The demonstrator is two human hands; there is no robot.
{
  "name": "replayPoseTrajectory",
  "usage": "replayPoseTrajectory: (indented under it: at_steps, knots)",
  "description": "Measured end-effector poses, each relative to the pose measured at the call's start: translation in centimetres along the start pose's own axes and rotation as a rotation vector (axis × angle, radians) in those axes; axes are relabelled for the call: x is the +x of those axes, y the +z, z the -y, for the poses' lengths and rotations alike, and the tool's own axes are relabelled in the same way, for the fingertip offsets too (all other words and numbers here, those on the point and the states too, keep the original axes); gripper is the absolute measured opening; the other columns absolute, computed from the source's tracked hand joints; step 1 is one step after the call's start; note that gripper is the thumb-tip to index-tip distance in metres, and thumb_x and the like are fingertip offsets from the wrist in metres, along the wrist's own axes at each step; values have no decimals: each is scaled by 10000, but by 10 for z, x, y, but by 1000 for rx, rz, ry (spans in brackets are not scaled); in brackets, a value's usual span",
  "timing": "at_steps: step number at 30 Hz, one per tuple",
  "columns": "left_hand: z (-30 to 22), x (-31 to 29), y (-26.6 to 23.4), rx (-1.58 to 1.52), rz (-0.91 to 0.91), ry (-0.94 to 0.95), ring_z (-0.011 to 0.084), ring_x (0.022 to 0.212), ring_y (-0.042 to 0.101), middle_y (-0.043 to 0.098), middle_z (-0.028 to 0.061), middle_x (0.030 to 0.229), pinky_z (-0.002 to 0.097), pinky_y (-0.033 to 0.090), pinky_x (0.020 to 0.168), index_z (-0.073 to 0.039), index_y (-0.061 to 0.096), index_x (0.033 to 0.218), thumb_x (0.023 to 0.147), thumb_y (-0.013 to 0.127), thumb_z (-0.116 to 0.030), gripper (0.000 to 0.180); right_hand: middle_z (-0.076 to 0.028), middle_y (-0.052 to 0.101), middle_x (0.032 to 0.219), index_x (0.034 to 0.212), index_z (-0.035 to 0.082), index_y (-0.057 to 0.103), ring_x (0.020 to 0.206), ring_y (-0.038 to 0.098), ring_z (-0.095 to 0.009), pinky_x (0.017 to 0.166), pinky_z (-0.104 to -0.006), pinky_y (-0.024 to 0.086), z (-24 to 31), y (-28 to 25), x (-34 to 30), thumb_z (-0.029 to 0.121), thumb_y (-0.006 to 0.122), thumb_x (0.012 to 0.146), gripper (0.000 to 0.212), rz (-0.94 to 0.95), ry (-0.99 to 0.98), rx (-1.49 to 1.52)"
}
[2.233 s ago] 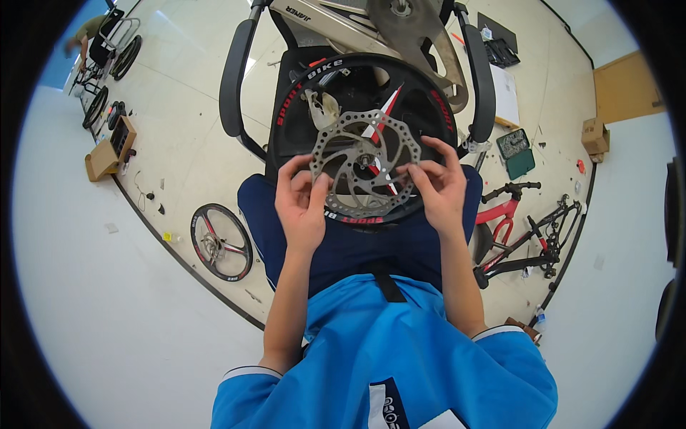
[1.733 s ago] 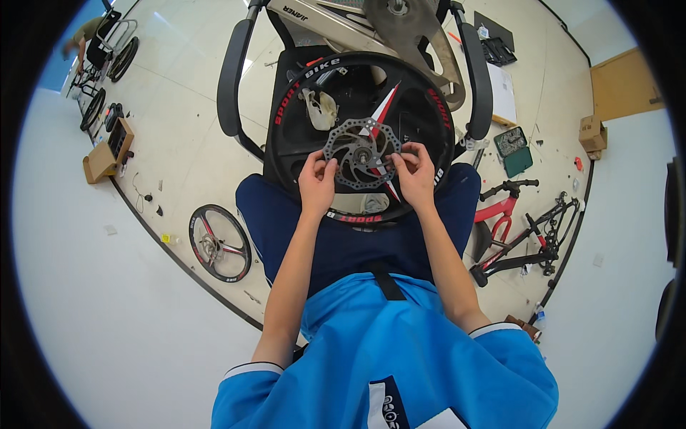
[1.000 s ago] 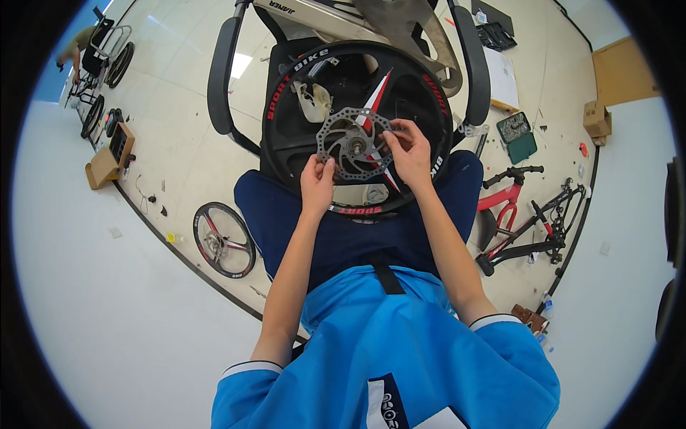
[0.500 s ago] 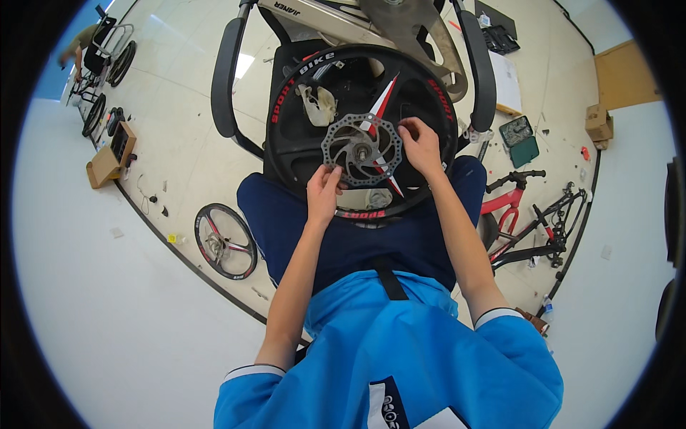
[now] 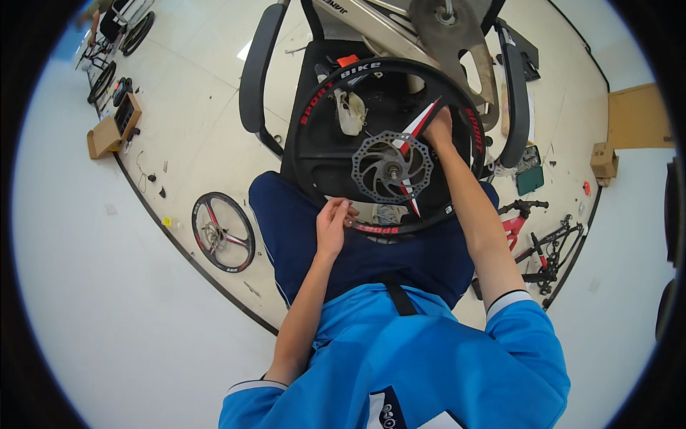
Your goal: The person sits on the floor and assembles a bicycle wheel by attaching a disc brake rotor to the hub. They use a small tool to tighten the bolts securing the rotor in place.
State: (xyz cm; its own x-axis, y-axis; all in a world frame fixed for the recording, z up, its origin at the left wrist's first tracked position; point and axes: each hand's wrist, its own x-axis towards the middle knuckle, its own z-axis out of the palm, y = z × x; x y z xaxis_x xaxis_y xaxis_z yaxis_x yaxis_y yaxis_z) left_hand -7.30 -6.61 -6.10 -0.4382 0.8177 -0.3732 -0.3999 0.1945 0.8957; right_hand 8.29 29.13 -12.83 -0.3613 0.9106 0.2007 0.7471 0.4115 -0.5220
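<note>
A black three-spoke bicycle wheel (image 5: 303,159) with red and white markings lies flat across an office chair and my thighs. Its silver brake disc (image 5: 361,163) faces up around the hub. My left hand (image 5: 331,227) is at the rim's near left part, its fingers curled and pressed together; whatever they hold is too small to name. Beyond the disc, my right hand (image 5: 439,130) reaches down into the opening beside the red-and-white spoke, with its fingers hidden. Through another opening, a crumpled off-white glove or cloth (image 5: 350,113) shows on the black seat.
A beige bicycle frame (image 5: 357,27) lies across the chair's far side, between armrests (image 5: 261,68). A second wheel (image 5: 223,233) rests on the floor at left, a red-and-black bike frame (image 5: 547,259) at right. Further off are an open cardboard box (image 5: 107,139), a green case (image 5: 529,179) and a wheelchair.
My right hand has gone from beside the disc into the wheel's opening. My left hand has drawn back from the disc to the near rim. The whole view has shifted.
</note>
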Motion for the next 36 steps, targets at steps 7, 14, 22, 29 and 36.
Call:
replayPoseTrajectory:
  at_steps: [7, 14, 22, 29, 36]
  knots:
    - [6, 9, -1, -10, -4, -49, 97, 749, 623, 705, 77, 890, 240, 475, 670, 1, 638, 1107, 1068, 557, -237, 255, -248, 706, 865, 894, 8, 717, 871, 675, -477, 728, -495, 548, -12, 15, 7, 264, 723, 838, 262, 15, -96, -31]
    - [7, 9, 1, 14, -13, -76, 101, 752, 614, 706, 75, 889, 247, 473, 676, -1, 649, 1094, 1051, 589, -236, 246, -180, 718, 844, 949, 47, 743, 825, 697, -419, 735, -472, 555, 43, -5, -17, 307, 772, 843, 282, -128, -155, 171]
    - [7, 9, 4, 96, 12, -84, 93, 753, 606, 711, 65, 891, 246, 466, 666, 1, 649, 1097, 1041, 611, -223, 234, -131, 719, 1011, 1014, 75, 772, 956, 701, -343, 812, -427, 558, 65, -14, -15, 293, 780, 838, 280, 13, -207, 82]
    - [12, 11, 5, 138, 10, -74, 85, 751, 601, 706, 48, 887, 239, 464, 661, -4, 651, 1098, 1035, 626, -220, 226, -136, 726, 1038, 1061, 4, 717, 955, 713, -282, 831, -387, 560, 40, -11, -20, 119, 716, 851, 240, 178, -169, 252]
    - [16, 11, 7, 245, 47, -64, 80, 736, 581, 706, 41, 878, 240, 468, 666, -4, 658, 1094, 1027, 640, -223, 230, -235, 706, 1097, 1096, 30, 728, 1081, 654, -404, 960, -439, 525, 40, -35, -45, 123, 691, 818, 295, 330, -478, 112]
